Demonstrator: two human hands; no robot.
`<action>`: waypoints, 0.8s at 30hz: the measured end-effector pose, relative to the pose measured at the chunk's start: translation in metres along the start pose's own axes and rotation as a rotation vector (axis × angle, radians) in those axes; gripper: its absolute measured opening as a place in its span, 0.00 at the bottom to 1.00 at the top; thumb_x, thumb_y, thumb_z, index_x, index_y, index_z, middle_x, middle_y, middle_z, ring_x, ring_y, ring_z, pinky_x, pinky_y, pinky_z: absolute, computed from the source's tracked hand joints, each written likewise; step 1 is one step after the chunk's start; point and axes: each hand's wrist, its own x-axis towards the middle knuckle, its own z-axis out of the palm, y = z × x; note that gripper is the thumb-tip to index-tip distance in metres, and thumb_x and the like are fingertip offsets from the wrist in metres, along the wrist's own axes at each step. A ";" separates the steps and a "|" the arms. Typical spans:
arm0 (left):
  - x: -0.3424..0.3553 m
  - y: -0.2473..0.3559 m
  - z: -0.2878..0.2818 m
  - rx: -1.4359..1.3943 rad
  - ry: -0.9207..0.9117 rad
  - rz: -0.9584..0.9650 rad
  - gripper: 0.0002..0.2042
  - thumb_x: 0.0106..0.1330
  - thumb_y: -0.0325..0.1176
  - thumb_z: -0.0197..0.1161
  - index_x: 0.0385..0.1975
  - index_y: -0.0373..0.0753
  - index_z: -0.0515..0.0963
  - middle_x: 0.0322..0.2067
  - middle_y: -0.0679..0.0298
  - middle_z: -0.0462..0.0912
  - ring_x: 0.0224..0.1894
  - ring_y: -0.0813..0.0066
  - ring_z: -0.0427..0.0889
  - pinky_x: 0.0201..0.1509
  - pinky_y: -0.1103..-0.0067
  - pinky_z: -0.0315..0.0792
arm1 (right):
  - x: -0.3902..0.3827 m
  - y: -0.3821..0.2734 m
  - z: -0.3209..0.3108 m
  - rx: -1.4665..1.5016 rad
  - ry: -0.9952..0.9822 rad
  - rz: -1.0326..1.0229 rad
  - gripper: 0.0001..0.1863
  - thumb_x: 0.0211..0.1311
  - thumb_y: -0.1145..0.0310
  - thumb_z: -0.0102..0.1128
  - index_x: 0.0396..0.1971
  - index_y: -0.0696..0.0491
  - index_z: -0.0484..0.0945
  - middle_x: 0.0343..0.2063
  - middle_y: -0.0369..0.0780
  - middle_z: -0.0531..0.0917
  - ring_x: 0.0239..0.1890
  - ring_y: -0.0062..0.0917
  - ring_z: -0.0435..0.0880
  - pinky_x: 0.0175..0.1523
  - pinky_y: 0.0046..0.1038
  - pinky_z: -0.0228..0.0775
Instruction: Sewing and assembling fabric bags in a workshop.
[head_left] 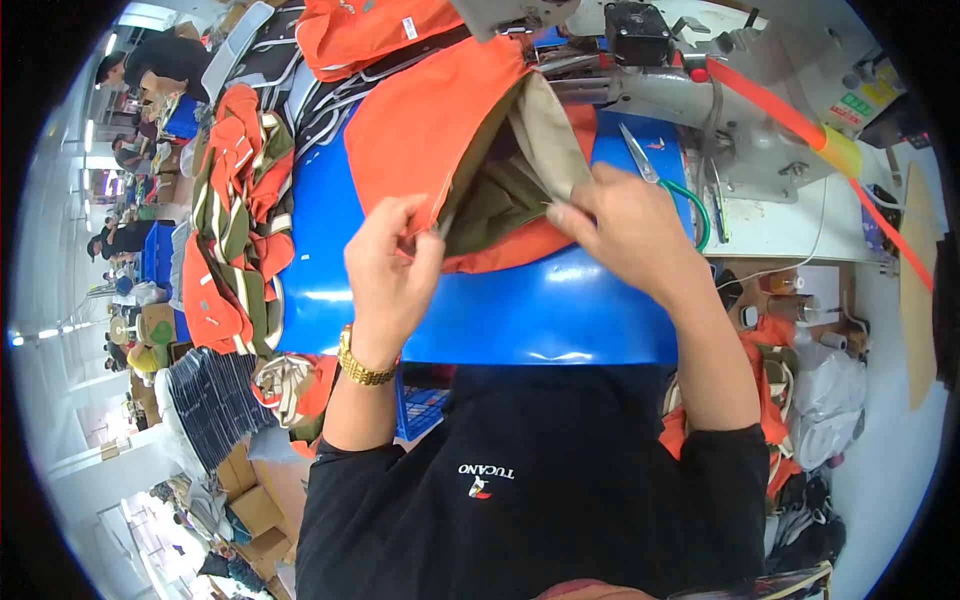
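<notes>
The head view shows the left hand [395, 265] and the right hand [620, 225], each pinching one side of the opening in a folded orange cloth [425, 130], so its green inside shows. This orange cloth lies on a shiny blue sheet [500, 315], with green-handled scissors [655, 178] to its right and a messy cloth pile [235, 230] to its left. Past it, on the right, is a pale sewing machine [750, 130].

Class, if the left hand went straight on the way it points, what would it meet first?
The left hand would likely first meet the orange fabric whose edge it pinches, though depth is hard to judge.
</notes>
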 end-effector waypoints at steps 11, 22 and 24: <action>-0.038 0.001 0.046 0.129 -0.001 0.468 0.16 0.50 0.16 0.70 0.39 0.38 0.87 0.35 0.61 0.82 0.38 0.62 0.80 0.40 0.70 0.75 | -0.130 -0.052 0.048 0.530 0.140 0.111 0.16 0.64 0.61 0.72 0.24 0.57 0.81 0.29 0.44 0.80 0.32 0.41 0.81 0.37 0.38 0.73; -0.018 0.019 0.053 0.214 -0.039 0.577 0.24 0.48 0.21 0.72 0.49 0.41 0.85 0.46 0.62 0.84 0.50 0.57 0.81 0.57 0.65 0.72 | -0.084 -0.028 0.041 1.177 0.243 0.349 0.27 0.67 0.74 0.70 0.63 0.63 0.72 0.35 0.38 0.86 0.33 0.15 0.82 0.37 0.21 0.74; -0.013 0.027 0.056 0.223 -0.068 0.563 0.26 0.50 0.24 0.71 0.54 0.41 0.84 0.45 0.61 0.84 0.50 0.57 0.81 0.57 0.65 0.71 | -0.072 -0.027 0.032 1.125 0.113 0.341 0.22 0.67 0.72 0.69 0.59 0.61 0.77 0.32 0.36 0.86 0.31 0.14 0.80 0.36 0.21 0.73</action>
